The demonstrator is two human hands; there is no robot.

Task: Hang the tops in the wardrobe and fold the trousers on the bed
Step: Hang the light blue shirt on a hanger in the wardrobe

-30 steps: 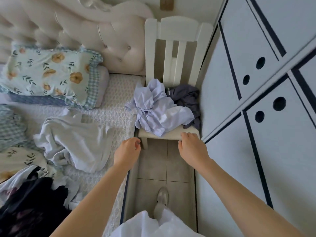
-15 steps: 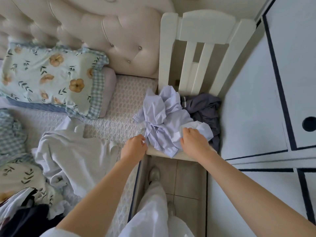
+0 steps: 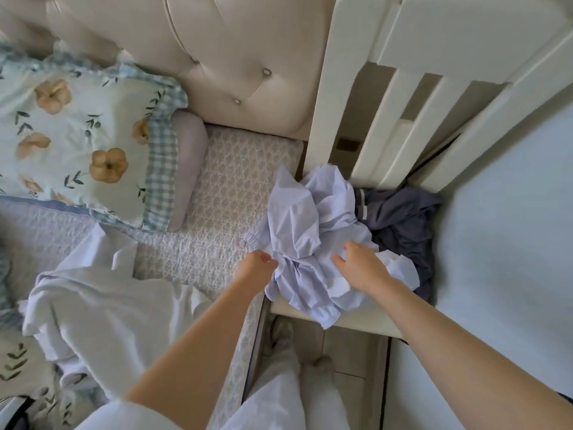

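Hands, left (image 3: 256, 269) and right (image 3: 361, 265), clutch the lilac garment (image 3: 302, 218) on the chair (image 3: 329, 88) (dark garment (image 3: 400, 225) beside).

On the chair (image 3: 356, 318), right of the bed (image 3: 223, 212), the near garment (image 3: 304, 231) lies left of the far garment (image 3: 400, 225)

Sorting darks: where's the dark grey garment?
Head view, right of centre: crumpled dark grey garment on the white slatted chair, beside the pale blue garment.
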